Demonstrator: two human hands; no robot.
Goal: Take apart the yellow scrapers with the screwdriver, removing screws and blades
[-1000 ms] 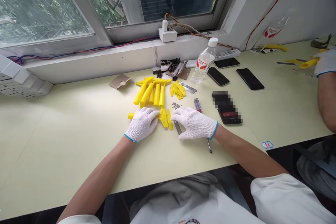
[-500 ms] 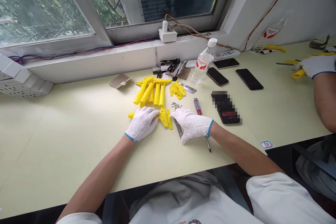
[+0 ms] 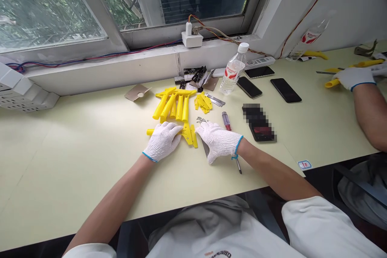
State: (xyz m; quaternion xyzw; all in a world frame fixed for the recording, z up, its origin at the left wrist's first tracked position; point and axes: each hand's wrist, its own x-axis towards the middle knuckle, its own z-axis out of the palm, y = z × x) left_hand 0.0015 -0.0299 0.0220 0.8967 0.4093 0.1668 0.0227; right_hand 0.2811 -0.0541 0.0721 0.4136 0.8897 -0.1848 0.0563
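Observation:
My left hand, in a white knit glove, is closed around the handle of a yellow scraper lying on the table. A separate yellow cover plate rests against the scraper's head. My right hand, gloved too, has its thumb and fingers around a long flat metal blade, partly hidden under the palm. Small screws lie scattered just beyond the right fingers. A screwdriver with a clear and red handle passes beneath the right hand, its tip showing near the wrist.
Several yellow scraper handles lie beyond my hands, beside yellow cover plates and metal blades. A water bottle, phones and black packaging stand further back. At right, a co-worker's gloved hand holds a yellow scraper.
My hands keep nearly the same pose on the scraper and blade; the view has shifted slightly. The co-worker's hand has moved left a little.

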